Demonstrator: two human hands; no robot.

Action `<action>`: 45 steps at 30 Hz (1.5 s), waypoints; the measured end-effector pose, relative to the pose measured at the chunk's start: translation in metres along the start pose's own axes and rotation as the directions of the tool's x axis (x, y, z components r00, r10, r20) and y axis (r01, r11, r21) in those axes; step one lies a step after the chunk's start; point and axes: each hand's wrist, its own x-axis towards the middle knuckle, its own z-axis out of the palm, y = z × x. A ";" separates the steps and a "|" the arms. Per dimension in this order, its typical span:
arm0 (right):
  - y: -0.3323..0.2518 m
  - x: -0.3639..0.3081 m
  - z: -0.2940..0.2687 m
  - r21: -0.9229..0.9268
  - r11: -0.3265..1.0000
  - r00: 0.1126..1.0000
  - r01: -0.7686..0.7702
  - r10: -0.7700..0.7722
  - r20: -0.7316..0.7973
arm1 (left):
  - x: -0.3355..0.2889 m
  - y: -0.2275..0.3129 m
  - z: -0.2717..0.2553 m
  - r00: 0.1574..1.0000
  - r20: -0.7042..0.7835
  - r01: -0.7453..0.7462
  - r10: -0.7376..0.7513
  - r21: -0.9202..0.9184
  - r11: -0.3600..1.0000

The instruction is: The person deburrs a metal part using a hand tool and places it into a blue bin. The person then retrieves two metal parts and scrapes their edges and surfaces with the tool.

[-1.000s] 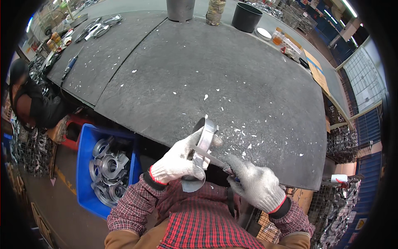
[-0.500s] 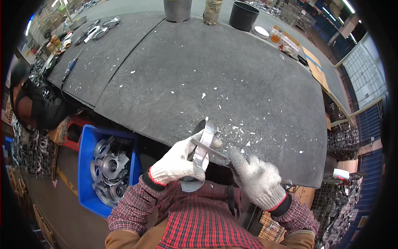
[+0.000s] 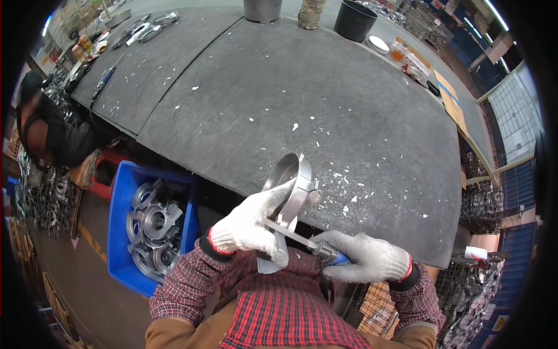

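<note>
Both my hands wear white knit gloves with red-edged cuffs. My left hand point(image 3: 254, 220) is closed around a silver metal ring-shaped part point(image 3: 303, 180), held tilted at the table's near edge. A flat plate-like end of the part hangs below that hand. My right hand point(image 3: 365, 257) is wrapped round the dark and blue handle of a flat file point(image 3: 295, 234). The file's narrow grey blade reaches left and lies across the lower part of the ring, its tip by my left fingers. Exactly where blade and ring touch, I cannot make out.
White chips dot the dark table point(image 3: 232, 87). A blue bin point(image 3: 119, 227) of similar metal rings stands at lower left. A pen-shaped blue tool point(image 3: 103, 82) lies at left, near another person point(image 3: 55, 131). Along the far edge stand a black bucket point(image 3: 354, 22) and a grey bucket point(image 3: 261, 10).
The ring part has turned, showing more of its round opening. My right hand has come lower, with the file's blue handle now showing. The blade has slid down along the part.
</note>
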 end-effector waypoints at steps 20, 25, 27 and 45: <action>0.007 0.000 0.013 -0.164 0.983 0.993 0.082 -0.094 -0.065 | -0.006 0.001 0.003 0.998 -0.035 -0.031 0.044 0.326 0.945; 0.009 0.003 -0.002 0.003 1.000 0.981 -0.025 0.024 0.194 | -0.005 0.005 -0.005 0.998 0.055 -0.032 0.010 0.408 0.912; 0.016 0.004 0.000 0.029 0.995 0.974 0.098 -0.102 0.201 | -0.004 0.004 -0.007 0.989 0.101 -0.141 0.105 0.489 0.861; -0.012 0.015 0.025 -0.054 0.965 0.958 0.257 -0.247 0.144 | -0.038 -0.020 -0.023 0.945 -0.080 -0.188 0.316 0.656 0.731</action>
